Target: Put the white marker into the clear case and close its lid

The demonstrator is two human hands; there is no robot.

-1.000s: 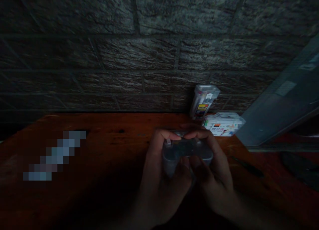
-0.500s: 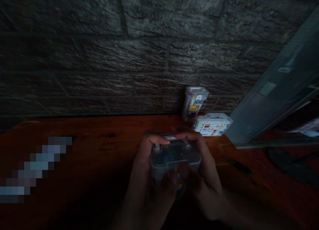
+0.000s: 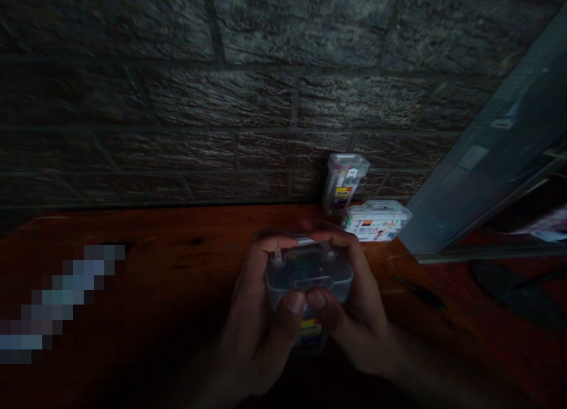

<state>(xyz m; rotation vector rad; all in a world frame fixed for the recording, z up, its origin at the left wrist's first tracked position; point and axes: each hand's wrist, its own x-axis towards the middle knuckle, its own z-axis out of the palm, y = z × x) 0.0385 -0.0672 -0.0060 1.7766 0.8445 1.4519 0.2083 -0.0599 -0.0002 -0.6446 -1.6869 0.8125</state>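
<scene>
A small clear plastic box point(image 3: 309, 273) with a carry handle and a coloured label on its front is held above the red-brown wooden table point(image 3: 168, 279). My left hand point(image 3: 261, 320) wraps its left side, fingers over the top and thumb on the front edge. My right hand point(image 3: 354, 314) grips the right side the same way, thumb beside the left thumb. The scene is very dim and what is inside the box cannot be made out.
A clear upright box point(image 3: 343, 182) leans on the dark brick wall point(image 3: 248, 102), with a flat clear box point(image 3: 376, 220) beside it. A slanted glass pane point(image 3: 487, 161) stands at right. A dark slim object point(image 3: 420, 294) lies nearby. A blurred patch point(image 3: 62, 297) is at left.
Both thumbs have moved up onto the front edge of the box, and the box is tipped so its coloured label shows. The view has shifted a little to the right.
</scene>
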